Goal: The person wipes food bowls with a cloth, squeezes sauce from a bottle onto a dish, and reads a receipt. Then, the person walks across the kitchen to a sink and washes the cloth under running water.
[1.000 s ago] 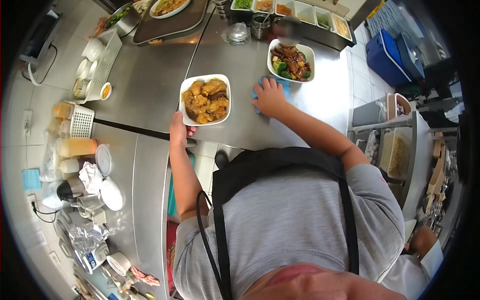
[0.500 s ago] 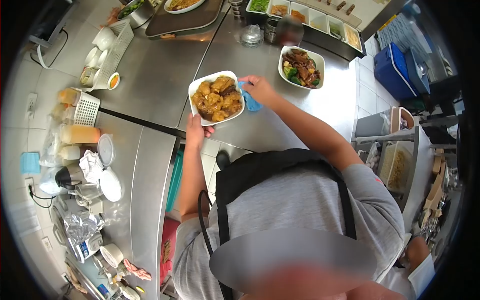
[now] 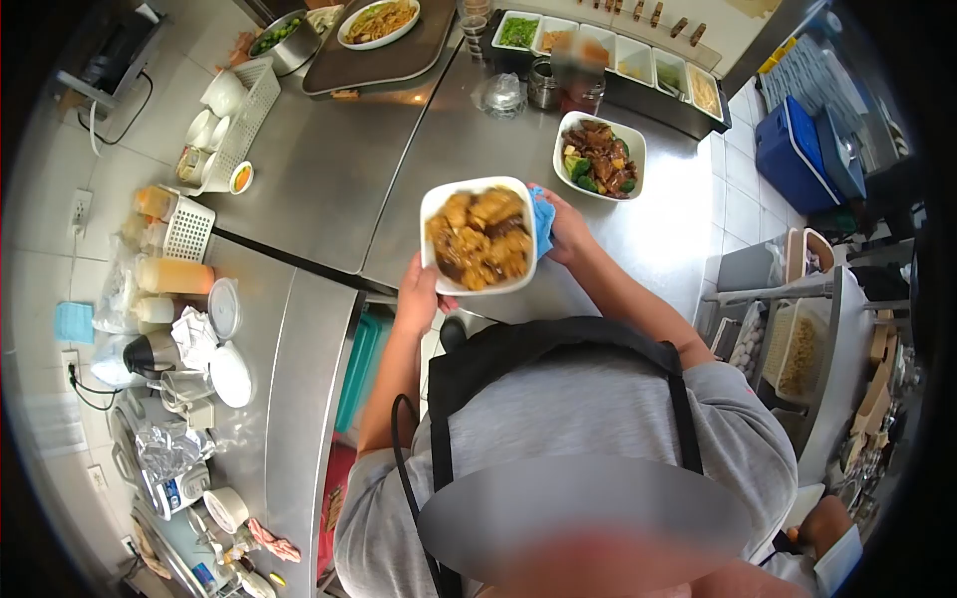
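White bowl (image 3: 475, 186) near frame centre, between left grip (image 3: 423, 292) and right grip (image 3: 566, 227); left clasps lower-left edge, right holds blue cloth (image 3: 543, 221) against right side.

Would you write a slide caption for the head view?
Left hand holding a filled white bowl, right hand holding a blue cloth at its side.
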Demonstrator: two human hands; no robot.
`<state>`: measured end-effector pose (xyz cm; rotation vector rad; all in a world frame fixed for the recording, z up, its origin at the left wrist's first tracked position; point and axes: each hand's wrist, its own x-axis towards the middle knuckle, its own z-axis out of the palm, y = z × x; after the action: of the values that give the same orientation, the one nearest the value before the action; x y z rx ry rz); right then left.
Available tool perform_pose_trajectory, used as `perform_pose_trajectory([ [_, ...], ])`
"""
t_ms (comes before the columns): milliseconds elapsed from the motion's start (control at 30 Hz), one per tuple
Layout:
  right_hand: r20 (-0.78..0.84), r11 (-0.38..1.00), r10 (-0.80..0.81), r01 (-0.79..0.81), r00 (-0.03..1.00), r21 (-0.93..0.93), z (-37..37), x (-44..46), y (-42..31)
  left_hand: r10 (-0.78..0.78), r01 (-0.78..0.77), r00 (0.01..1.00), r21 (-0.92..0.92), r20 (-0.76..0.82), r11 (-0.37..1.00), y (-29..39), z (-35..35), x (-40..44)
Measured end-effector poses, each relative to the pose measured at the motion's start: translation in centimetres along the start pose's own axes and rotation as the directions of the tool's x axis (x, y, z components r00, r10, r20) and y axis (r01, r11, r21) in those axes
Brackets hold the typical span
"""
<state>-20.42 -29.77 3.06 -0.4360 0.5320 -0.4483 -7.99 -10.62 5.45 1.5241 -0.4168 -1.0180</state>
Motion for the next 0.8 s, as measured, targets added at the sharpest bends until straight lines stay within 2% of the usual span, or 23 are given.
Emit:
perform_pose_trajectory([
  [100, 0.258, 0.98, 0.139, -0.171, 0.956, 0.104, 0.9, 0.0, -0.6, -0.116, 0.116, 0.976, 0.013, 0.186, 0.993, 2.3, 1.7, -0.6],
  [133, 0.338, 0.963, 0.172, -0.23, 0.925, 0.14, 1.5, -0.4, -0.1, -0.104, 0.101, 0.972, 0.021, 0.209, 0.995, 2.4, 2.2, -0.3],
  [233, 0.459, 0.926, 0.186, -0.312, 0.869, 0.214, 2.7, -1.5, 1.3, -0.057, 0.049, 0.99, 0.065, 0.132, 0.997, 3.8, 3.8, 1.1],
  [300, 0.444, 0.923, 0.171, -0.301, 0.879, 0.24, 2.3, -1.7, 1.6, -0.053, 0.044, 0.994, 0.09, 0.1, 0.995, 4.8, 4.3, 1.9],
  [400, 0.222, 0.942, 0.273, -0.307, 0.936, 0.137, -0.2, -2.3, 1.1, -0.037, 0.032, 0.995, 0.057, 0.094, 0.998, 5.0, 3.8, 4.2],
  [500, 0.263, 0.962, 0.274, -0.258, 0.925, -0.094, -3.1, -2.4, -0.6, 0.042, -0.04, 0.999, 0.065, -0.026, 0.997, 4.1, 2.5, 6.9],
  [600, 0.056, 0.935, 0.148, -0.121, 0.987, -0.333, -2.4, -1.6, -4.0, 0.077, -0.065, 0.987, 0.083, -0.143, 0.994, 3.8, 0.7, 8.1],
  [700, -0.082, 0.942, -0.003, -0.024, 0.997, -0.334, 3.3, -1.5, -7.7, 0.078, -0.064, 0.971, 0.07, -0.226, 0.995, 3.1, -1.8, 7.8],
  [800, 0.033, 0.923, -0.06, 0.068, 0.998, -0.38, 5.4, 3.3, -8.4, 0.071, -0.052, 0.956, 0.073, -0.284, 0.996, 2.4, -4.4, 7.1],
])
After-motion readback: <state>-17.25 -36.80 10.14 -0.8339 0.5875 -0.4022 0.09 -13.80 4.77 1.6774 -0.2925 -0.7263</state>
